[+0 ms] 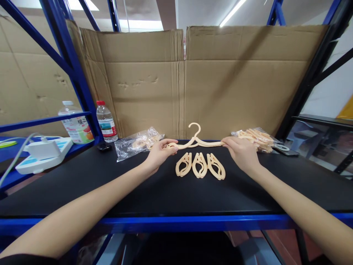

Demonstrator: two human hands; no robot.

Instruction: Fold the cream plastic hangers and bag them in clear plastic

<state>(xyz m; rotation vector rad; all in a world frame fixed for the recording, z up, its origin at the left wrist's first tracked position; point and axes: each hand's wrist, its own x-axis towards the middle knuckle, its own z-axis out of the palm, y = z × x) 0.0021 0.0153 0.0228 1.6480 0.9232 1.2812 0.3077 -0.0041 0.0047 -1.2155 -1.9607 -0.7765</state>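
A cream plastic folding hanger [195,140] is spread out between my hands, its hook pointing up. My left hand [159,154] pinches the left arm end of it, while the fingers of my right hand [241,152] close on the right end. Just in front of the hanger, three folded hangers lie side by side on the black tabletop: a left one [183,164], a middle one [199,165] and a right one [216,166]. My fingers partly hide both ends of the open hanger.
Behind my left hand lies a clear plastic bag [139,142] with cream pieces. A fuller bag of hangers [256,138] and a phone [286,151] sit right. A red-capped bottle [106,122], larger bottle [75,123] and power strip [44,152] stand left. Cardboard [143,84] walls the back.
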